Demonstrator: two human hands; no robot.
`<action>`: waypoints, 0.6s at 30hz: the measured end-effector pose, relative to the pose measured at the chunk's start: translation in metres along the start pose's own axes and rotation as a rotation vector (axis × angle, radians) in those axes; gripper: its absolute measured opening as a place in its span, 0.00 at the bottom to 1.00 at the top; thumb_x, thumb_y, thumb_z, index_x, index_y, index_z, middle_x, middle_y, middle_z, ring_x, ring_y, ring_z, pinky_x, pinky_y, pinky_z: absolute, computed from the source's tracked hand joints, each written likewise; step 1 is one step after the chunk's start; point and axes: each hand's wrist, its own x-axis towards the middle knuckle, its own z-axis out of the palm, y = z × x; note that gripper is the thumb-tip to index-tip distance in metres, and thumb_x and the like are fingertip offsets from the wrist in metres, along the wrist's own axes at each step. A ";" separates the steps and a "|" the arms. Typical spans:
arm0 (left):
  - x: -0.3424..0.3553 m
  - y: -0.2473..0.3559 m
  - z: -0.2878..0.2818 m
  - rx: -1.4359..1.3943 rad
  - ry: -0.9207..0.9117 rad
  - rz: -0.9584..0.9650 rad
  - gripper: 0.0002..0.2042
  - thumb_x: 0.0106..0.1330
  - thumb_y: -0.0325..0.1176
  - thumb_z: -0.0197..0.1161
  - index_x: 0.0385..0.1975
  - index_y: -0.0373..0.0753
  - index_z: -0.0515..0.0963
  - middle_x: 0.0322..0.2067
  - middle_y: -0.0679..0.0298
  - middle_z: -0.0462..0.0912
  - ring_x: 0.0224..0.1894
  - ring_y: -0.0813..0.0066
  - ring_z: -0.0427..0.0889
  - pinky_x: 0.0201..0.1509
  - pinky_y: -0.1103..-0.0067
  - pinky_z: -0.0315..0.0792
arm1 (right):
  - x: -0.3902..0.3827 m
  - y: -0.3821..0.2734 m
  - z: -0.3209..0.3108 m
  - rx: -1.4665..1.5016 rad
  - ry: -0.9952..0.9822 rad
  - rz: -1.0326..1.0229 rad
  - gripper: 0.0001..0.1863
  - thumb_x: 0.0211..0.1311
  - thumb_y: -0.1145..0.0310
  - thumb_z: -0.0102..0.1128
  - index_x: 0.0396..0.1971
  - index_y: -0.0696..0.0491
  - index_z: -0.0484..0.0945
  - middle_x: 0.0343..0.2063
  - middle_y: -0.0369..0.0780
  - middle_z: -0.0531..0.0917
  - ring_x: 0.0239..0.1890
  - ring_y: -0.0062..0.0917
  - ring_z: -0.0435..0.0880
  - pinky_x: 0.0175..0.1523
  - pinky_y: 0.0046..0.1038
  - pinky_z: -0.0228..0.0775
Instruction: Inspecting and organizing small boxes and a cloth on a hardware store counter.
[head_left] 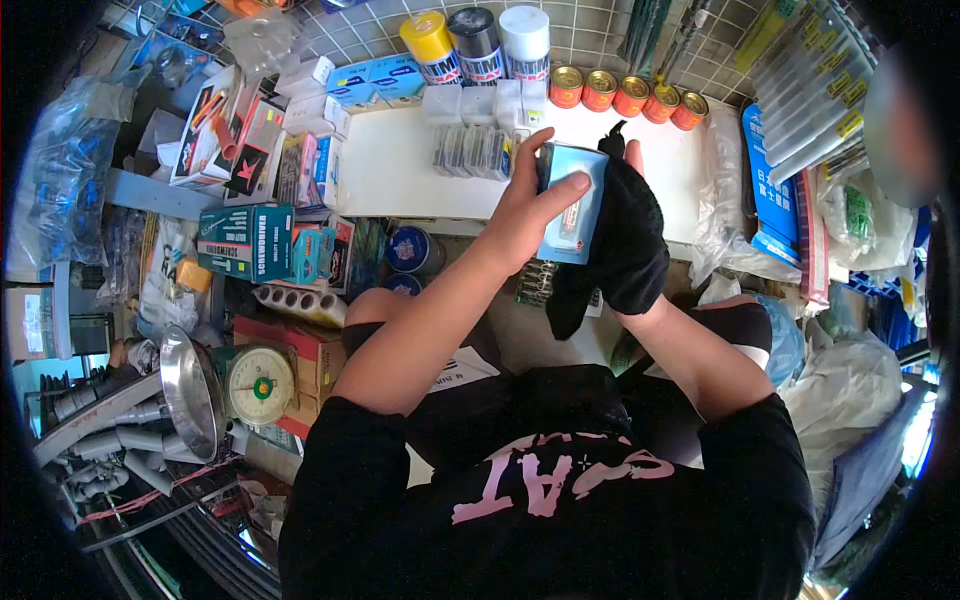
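Observation:
In front of my chest, my left hand (525,205) grips a flat light-blue package (572,228). Its thumb presses on the front face, beside a small pale strip. A black cloth (632,225) drapes over most of my right hand (643,312), against the package's right side. One fingertip pokes out at the cloth's top; the cloth hides the other fingers. A loose end of the cloth hangs below the package. Several small clear cases (470,152) stand on the white shelf (390,185) just left of my left hand.
Behind my hands stand spray cans (478,48) and several small red tins (600,90). To the left are tool boxes (245,242), a dial scale (260,385) and its metal pan (192,392). A blue sign board (768,190) and plastic bags (722,190) sit at the right.

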 end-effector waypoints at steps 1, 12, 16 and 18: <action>-0.001 0.000 0.002 -0.056 -0.041 -0.070 0.35 0.73 0.38 0.63 0.76 0.43 0.53 0.62 0.56 0.72 0.65 0.66 0.71 0.69 0.70 0.65 | 0.003 -0.005 0.004 0.321 0.075 0.076 0.40 0.78 0.63 0.51 0.80 0.55 0.42 0.78 0.48 0.54 0.79 0.31 0.54 0.81 0.35 0.45; -0.020 -0.007 0.011 0.022 -0.269 0.239 0.41 0.66 0.43 0.69 0.73 0.42 0.51 0.59 0.56 0.68 0.60 0.67 0.70 0.67 0.72 0.63 | 0.011 0.057 -0.057 -0.555 -0.139 -0.080 0.27 0.77 0.66 0.50 0.72 0.57 0.62 0.66 0.46 0.72 0.69 0.35 0.71 0.74 0.34 0.60; -0.009 -0.012 0.006 -0.257 -0.186 0.196 0.38 0.69 0.45 0.64 0.74 0.37 0.57 0.61 0.58 0.74 0.60 0.71 0.74 0.68 0.73 0.66 | -0.005 0.063 -0.053 -0.461 -0.125 0.079 0.27 0.76 0.63 0.51 0.69 0.58 0.64 0.63 0.49 0.74 0.66 0.39 0.73 0.71 0.37 0.63; -0.004 -0.010 0.008 -0.292 -0.169 0.181 0.37 0.70 0.45 0.64 0.75 0.36 0.57 0.61 0.58 0.74 0.60 0.71 0.75 0.68 0.72 0.66 | -0.006 0.058 -0.050 -0.405 -0.052 0.106 0.27 0.76 0.62 0.54 0.68 0.58 0.65 0.62 0.47 0.75 0.64 0.36 0.75 0.70 0.36 0.65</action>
